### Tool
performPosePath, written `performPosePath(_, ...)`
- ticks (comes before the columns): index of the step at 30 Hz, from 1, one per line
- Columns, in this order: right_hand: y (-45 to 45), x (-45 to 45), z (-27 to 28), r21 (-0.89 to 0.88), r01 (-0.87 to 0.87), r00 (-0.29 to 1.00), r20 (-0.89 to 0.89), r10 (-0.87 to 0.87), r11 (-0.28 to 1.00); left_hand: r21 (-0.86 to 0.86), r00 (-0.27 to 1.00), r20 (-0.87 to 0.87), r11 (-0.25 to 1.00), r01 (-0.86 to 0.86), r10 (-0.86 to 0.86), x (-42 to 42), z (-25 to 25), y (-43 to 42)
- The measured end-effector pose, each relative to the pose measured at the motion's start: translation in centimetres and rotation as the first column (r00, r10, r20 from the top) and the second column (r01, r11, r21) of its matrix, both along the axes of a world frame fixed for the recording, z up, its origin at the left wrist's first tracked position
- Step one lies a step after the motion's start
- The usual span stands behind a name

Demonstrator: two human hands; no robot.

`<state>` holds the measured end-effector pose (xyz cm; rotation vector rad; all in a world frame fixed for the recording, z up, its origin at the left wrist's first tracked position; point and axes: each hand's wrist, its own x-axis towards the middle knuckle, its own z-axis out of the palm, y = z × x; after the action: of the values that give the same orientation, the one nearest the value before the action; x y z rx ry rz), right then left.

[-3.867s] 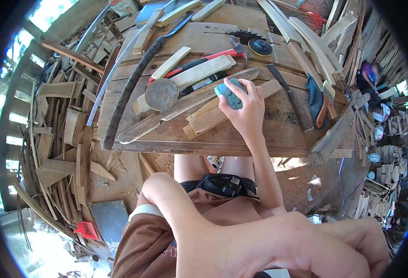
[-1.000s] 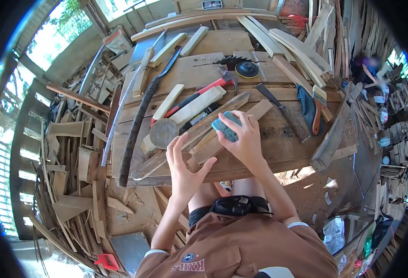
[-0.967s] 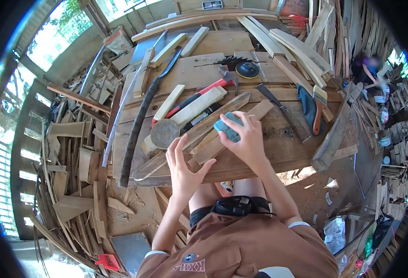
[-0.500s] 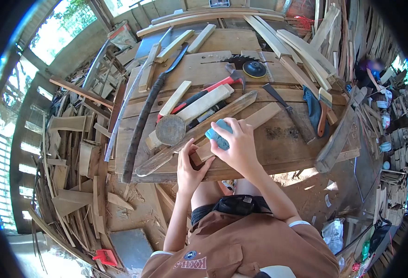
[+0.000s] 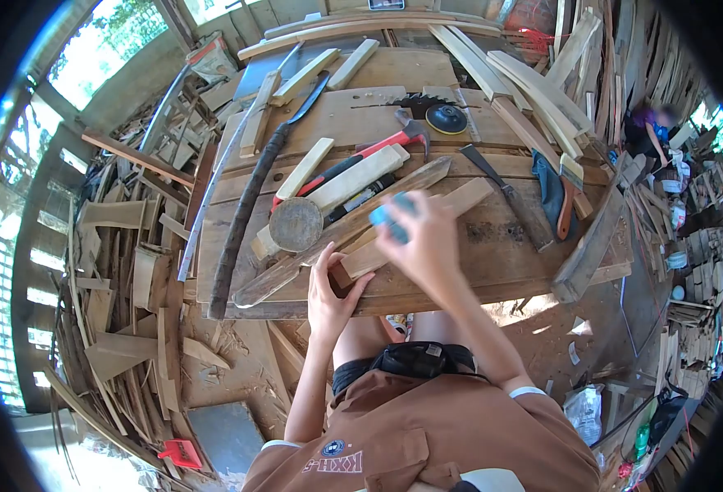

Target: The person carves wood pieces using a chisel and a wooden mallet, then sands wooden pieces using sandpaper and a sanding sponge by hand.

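A light wooden bar (image 5: pixel 469 197) lies slantwise near the front of the workbench. My left hand (image 5: pixel 333 293) is closed around its near end, thumb on one side and fingers on the other. My right hand (image 5: pixel 425 246), smeared by motion, grips a blue-green block (image 5: pixel 391 215) over the middle of the bar; whether the block touches the wood is hard to see. Just behind lies a longer, rough pointed board (image 5: pixel 415 182). Farther back are a round wooden disc (image 5: pixel 296 225) and a claw hammer (image 5: pixel 378 146) with a red and black handle.
On the workbench (image 5: pixel 492 279) are a long-handled blade (image 5: pixel 264 180), a chisel (image 5: pixel 501 184), a paintbrush (image 5: pixel 570 193), a blue cloth (image 5: pixel 548 193) and a black round pad (image 5: pixel 446 119). A toothed saw blade (image 5: pixel 402 100) protrudes nearby. Wood scraps (image 5: pixel 123 328) pile up left. Another person (image 5: pixel 648 131) is far right.
My right hand has moved with the blue-green block a little away from me and rightward along the bar. My left hand keeps its hold on the near end. The view has shifted slightly.
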<state>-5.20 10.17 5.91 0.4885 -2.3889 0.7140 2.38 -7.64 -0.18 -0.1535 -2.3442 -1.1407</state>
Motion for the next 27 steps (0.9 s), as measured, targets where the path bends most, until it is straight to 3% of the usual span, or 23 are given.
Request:
performPosePath(3,-4.7,3.3,-0.5,-0.071,-0.188,0.979,0.059,0.193,0.98,0.018,1.0,-0.001,1.0,-0.008,0.008,0.0,-0.7,-0.4)
performPosePath(5,-5.2,4.3,-0.4,-0.001,-0.129,0.991,-0.02,0.129,0.992,0.025,0.997,0.034,0.998,-0.063,0.062,0.3,-0.7,-0.3)
performPosePath(8,-1.9,4.2,0.2,-0.037,-0.208,0.976,0.054,0.21,0.977,0.039,1.0,-0.01,0.999,-0.011,0.011,0.1,-0.5,-0.3)
performPosePath(12,6.2,0.2,0.2,0.017,0.074,0.994,0.076,-0.075,0.997,0.019,0.999,-0.019,0.999,-0.041,0.042,0.0,-0.2,0.2)
performPosePath(15,11.8,-4.2,-2.0,0.012,0.307,0.946,-0.109,-0.304,0.951,-0.017,0.998,-0.025,0.998,-0.062,0.061,0.0,0.0,0.4)
performPosePath(19,7.7,-3.9,-0.9,0.124,0.501,0.864,-0.024,-0.502,0.856,-0.035,0.996,-0.05,0.996,-0.077,0.075,-0.1,0.0,0.4)
performPosePath(22,0.6,-0.7,-0.2,0.04,0.157,0.987,0.033,-0.158,0.987,-0.012,0.996,-0.013,0.996,-0.084,0.084,0.0,0.1,0.4)
performPosePath(25,-4.9,3.1,-0.1,0.009,-0.045,0.994,0.095,0.044,0.999,0.017,0.998,-0.043,0.999,-0.036,0.037,-0.2,-0.9,-0.2)
performPosePath(27,-6.2,4.6,-0.5,0.005,-0.064,0.997,0.032,0.064,0.998,0.015,0.993,-0.05,0.994,-0.105,0.106,0.1,-0.1,0.2)
